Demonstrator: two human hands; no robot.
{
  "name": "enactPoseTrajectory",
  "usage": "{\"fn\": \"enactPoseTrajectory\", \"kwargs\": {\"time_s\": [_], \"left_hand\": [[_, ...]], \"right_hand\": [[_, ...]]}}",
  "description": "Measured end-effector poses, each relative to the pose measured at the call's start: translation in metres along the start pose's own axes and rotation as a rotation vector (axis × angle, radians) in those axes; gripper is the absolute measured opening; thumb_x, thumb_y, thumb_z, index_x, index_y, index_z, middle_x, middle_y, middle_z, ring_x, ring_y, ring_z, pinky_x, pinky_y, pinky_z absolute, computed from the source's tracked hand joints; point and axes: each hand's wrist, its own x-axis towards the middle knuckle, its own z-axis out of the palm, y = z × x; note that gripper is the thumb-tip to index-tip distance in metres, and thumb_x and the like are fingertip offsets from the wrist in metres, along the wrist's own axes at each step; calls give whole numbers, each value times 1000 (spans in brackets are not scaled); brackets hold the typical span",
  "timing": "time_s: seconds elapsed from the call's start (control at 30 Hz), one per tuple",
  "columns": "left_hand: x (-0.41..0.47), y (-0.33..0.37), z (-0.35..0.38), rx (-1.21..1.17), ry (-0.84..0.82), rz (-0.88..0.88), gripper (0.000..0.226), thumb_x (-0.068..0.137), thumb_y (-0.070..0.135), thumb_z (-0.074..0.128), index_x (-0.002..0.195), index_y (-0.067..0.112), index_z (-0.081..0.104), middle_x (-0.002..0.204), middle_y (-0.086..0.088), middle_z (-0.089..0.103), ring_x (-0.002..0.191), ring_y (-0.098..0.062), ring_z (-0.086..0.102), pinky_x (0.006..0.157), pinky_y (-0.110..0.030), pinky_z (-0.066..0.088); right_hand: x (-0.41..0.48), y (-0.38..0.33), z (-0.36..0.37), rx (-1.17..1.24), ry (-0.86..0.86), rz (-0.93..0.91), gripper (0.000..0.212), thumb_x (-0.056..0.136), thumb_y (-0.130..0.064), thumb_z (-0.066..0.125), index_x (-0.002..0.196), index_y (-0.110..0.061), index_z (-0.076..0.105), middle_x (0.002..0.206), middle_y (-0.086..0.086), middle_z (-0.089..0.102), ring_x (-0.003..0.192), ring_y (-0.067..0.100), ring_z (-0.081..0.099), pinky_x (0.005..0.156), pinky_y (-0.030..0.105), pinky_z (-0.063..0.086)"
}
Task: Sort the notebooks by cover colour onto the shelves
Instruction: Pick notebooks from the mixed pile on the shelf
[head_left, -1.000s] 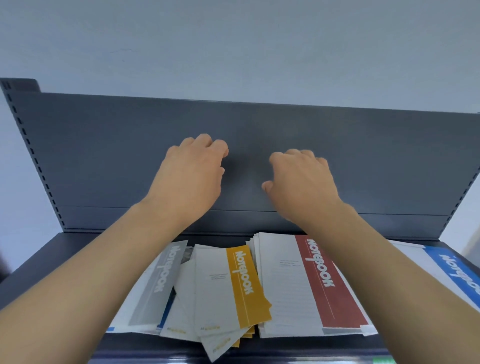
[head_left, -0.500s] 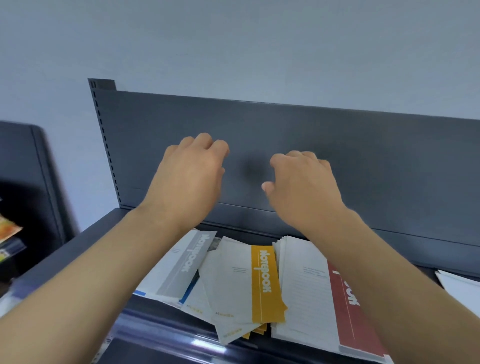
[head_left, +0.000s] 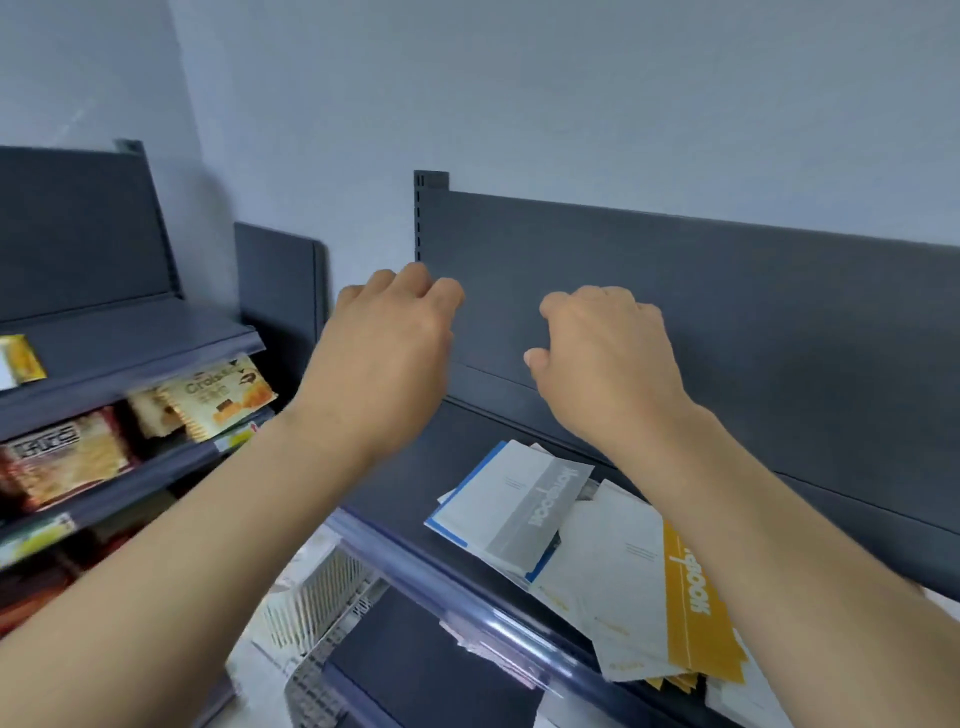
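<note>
Left grip (head_left: 387, 353) and right grip (head_left: 608, 358) hover loosely curled, holding nothing, above the shelf (head_left: 413, 486), where grey notebook (head_left: 540, 512) and yellow notebook (head_left: 696, 623) lie mixed. Sorting seems barely begun; next, pick one cover.

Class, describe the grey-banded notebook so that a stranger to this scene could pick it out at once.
Look at the dark grey shelf on the right, against the pale wall, where white notebooks lie in a loose pile. The grey-banded notebook is at the pile's left end. Its printed band is grey, whereas the yellow-banded notebook beside it, to the right, has a yellow one.
</note>
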Motion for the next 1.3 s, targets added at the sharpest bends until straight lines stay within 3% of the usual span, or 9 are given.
{"fn": "enactPoseTrajectory", "kwargs": {"time_s": [0.1,0.17,0.27,0.4,0.83,1.3], "left_hand": [[-17,-40,-21,50,2,-37,17,74,-4,64,91,0,63,85,-18,60,71,-38,57,60,-44,46],[-31,-66,-36,86,3,-70,17,76,-4,66,92,0,63,85,-18,60,71,-38,56,60,-44,45],[-50,-101,-55,168,27,-115,14,77,-1,61,92,1,63,85,-17,59,72,-38,56,61,-43,44],[-79,-144,-82,252,43,-178,23,75,11,52,93,2,64,88,-17,61,73,-38,57,62,-40,44],[-191,-273,-163,437,-14,-416,18,80,1,65,98,2,64,91,-15,60,76,-38,55,66,-41,42],[-232,-379,-167,525,-1,-632,22,86,5,60,109,3,62,101,-16,59,87,-39,54,74,-43,41]], "right_hand": [[10,-44,0,52,17,-81,9,93,-24,54,98,-18,50,85,-2,39,89,22,39,74,28,21],[14,-74,-2,96,17,-134,15,96,-29,49,104,-16,52,93,0,47,102,24,46,76,30,23],[20,-117,-4,153,31,-191,27,98,-31,45,118,-14,53,115,2,55,115,25,44,88,33,30],[26,-174,-7,208,48,-263,36,98,-32,45,129,-14,49,130,4,50,126,24,38,99,34,27],[24,-366,-4,388,62,-500,29,97,-27,47,123,-14,51,127,3,50,124,24,37,99,34,28],[78,-481,45,499,30,-575,30,98,-26,48,124,-12,54,128,5,53,122,25,42,98,35,33]]}}
